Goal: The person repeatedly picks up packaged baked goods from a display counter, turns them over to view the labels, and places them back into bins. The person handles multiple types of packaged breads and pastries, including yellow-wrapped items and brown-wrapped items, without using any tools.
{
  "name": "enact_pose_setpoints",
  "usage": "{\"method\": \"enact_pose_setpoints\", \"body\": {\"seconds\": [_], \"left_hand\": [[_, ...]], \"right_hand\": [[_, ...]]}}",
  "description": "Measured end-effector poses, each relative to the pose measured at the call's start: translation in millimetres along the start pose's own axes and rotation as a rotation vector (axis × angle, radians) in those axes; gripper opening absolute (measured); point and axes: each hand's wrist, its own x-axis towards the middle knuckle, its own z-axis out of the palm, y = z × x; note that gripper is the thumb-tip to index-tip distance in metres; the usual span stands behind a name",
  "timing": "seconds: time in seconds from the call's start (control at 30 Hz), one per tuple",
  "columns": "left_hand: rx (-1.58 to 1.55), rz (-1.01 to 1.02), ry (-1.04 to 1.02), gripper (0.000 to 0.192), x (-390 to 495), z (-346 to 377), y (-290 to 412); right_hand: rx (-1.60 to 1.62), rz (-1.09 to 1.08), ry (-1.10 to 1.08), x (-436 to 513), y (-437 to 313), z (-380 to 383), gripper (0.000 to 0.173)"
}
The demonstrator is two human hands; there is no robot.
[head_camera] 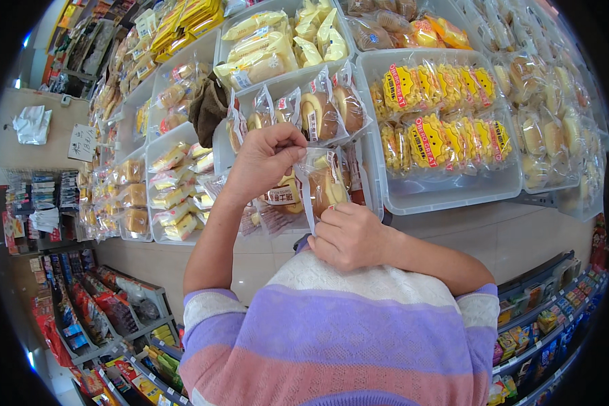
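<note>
Both hands hold one clear packet of Swiss roll cake (325,185) over the front of a plastic bin. My left hand (269,162) pinches the packet's upper end between thumb and fingers. Lower down, my right hand (347,236) is curled around its bottom end, close to my chest. Behind the packet, more wrapped Swiss rolls (318,114) stand upright in a row inside the translucent bin (374,177). Another packet (280,197), bearing writing, lies just below my left hand. A dark brown cloth (208,109) drapes over the bin's left rim.
To the right, a translucent bin (451,200) holds two rows of yellow snack packs (431,139). Small wrapped cakes (175,193) fill a bin on the left. Cream-coloured bread packets (259,51) lie farther back. Store shelves (538,325) stand behind me on both sides.
</note>
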Motion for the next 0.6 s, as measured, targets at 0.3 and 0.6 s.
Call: {"method": "enact_pose_setpoints", "body": {"seconds": [0.3, 0.6], "left_hand": [[-0.109, 0.014, 0.015, 0.004, -1.8, -2.3, -23.3], [0.256, 0.024, 0.086, 0.008, -3.2, -2.5, -33.7]], "right_hand": [[0.047, -0.030, 0.053, -4.3, 3.6, 17.2, 0.012], [0.085, -0.018, 0.056, -7.0, 4.6, 34.5, 0.019]]}}
